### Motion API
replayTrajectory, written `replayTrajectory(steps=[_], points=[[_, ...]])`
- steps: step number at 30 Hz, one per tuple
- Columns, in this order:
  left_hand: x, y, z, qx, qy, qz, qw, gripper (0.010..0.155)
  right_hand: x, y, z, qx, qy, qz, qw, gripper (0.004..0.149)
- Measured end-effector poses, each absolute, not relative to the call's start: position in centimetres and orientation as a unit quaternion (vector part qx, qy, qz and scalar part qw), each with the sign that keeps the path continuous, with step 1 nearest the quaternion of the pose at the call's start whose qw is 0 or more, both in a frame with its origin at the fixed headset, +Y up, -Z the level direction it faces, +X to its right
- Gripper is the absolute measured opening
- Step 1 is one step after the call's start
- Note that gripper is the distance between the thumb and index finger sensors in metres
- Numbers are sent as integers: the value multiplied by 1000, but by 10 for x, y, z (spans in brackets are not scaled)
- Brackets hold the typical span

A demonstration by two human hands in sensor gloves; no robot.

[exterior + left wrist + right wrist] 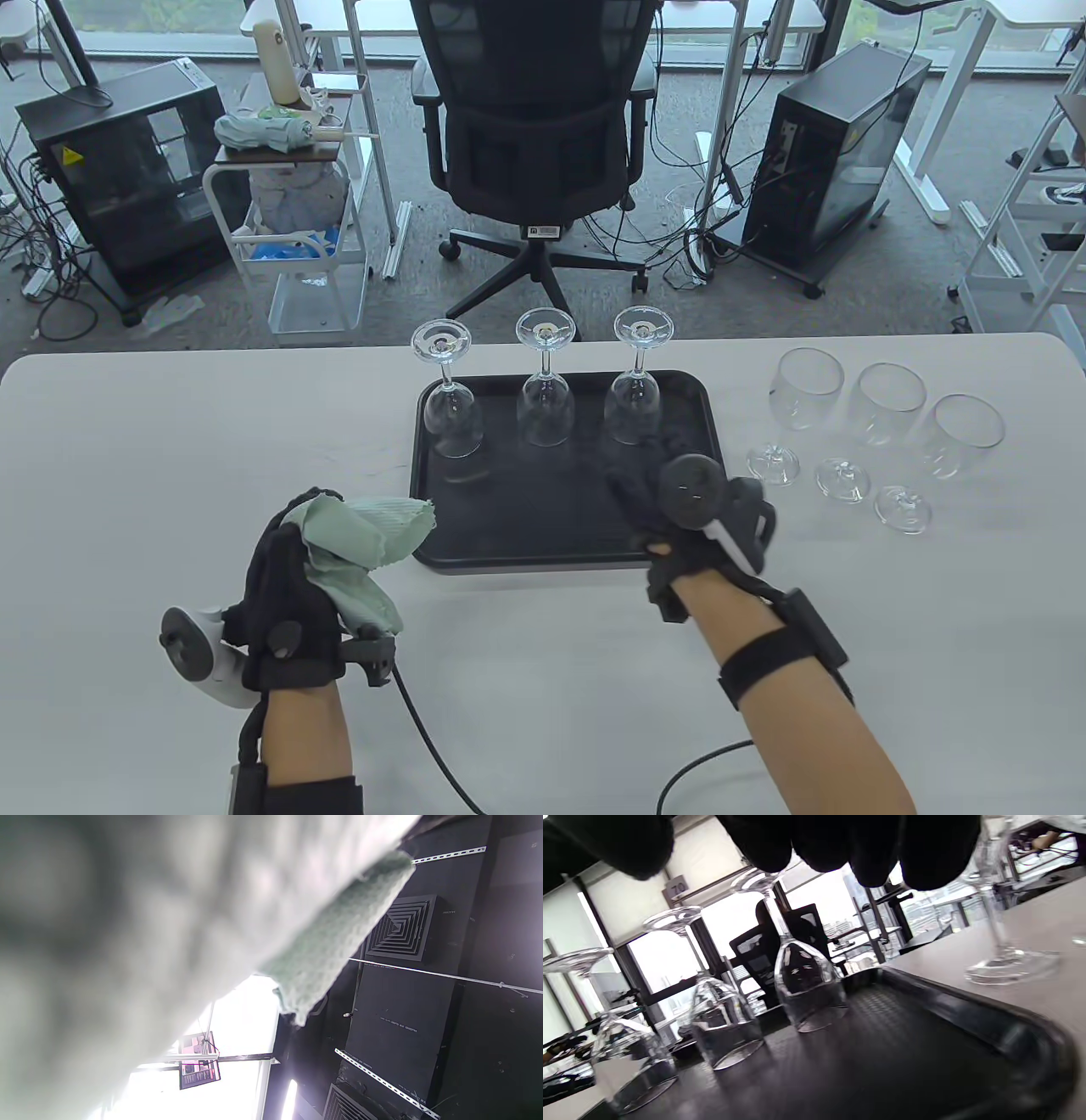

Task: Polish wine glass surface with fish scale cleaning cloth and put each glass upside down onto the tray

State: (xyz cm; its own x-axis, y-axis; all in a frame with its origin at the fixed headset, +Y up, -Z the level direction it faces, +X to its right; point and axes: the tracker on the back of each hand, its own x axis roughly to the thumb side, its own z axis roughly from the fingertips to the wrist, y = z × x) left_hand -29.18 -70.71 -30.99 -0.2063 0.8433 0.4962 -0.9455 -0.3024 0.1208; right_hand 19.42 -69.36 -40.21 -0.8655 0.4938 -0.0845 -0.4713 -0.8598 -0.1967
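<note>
Glasses (544,399), 3 inverted along tray's (509,543) far edge; left hand (284,586) grips cloth (361,543), right hand (679,509) relaxed, empty.

The cloth (361,543) is pale mint green, with a fine scale-like weave that shows in the left wrist view (335,942). Both gloves are black: the left hand (284,594) and the right hand (696,518). The tray (509,543) under the right fingers (632,497) is black with a fine dotted texture. The wine glasses (543,407) are clear. The bench (170,441) is off-white.
</note>
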Motion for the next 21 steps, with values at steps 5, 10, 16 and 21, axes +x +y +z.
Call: replayTrajectory(steps=[5, 10, 16, 21], points=[[-290, -708, -310, 241, -106, 773, 578, 49, 332, -738, -364, -250, -86, 905, 334, 74], [-289, -710, -311, 240, -104, 776, 573, 49, 403, -762, -354, -385, -83, 847, 356, 85], [-291, -713, -312, 241, -95, 774, 578, 49, 429, -774, -383, -411, -77, 807, 417, 92], [-292, -715, -313, 239, -87, 768, 588, 49, 435, -777, -416, -418, -76, 788, 446, 89]])
